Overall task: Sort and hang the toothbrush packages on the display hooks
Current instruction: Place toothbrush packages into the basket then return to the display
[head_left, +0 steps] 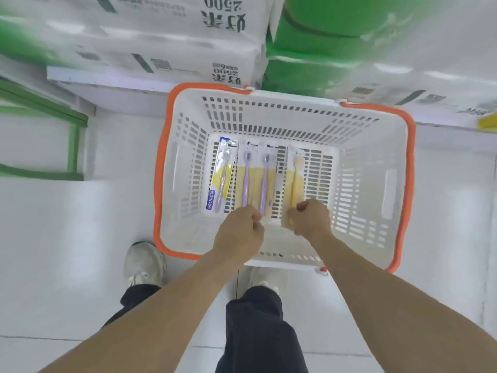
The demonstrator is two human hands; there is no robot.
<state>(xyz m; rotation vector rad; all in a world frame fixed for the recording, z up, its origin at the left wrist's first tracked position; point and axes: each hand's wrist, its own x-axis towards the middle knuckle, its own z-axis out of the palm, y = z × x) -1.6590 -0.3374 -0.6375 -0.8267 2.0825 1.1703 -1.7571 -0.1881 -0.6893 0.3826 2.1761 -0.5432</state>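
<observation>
Looking down into the basket (pixel 172 162), my left hand (pixel 238 234) pinches the near end of the purple pack (pixel 255 179) and my right hand (pixel 309 218) curls round the yellow pack (pixel 294 179), both flat on the floor of it. A third pack (pixel 222 175) lies leftmost, untouched. I should lift each straight up by its end, colours kept apart, without bending the card.

A white slotted plastic basket (pixel 349 184) has an orange rim; inside, the left toothbrush package (pixel 222 175) shows blue, white and yellow, the middle twin package (pixel 256 179) holds lilac brushes on yellow, the right package (pixel 295 181) a pale yellow brush; green-and-white wrapped bales (pixel 336 41) lie far
</observation>
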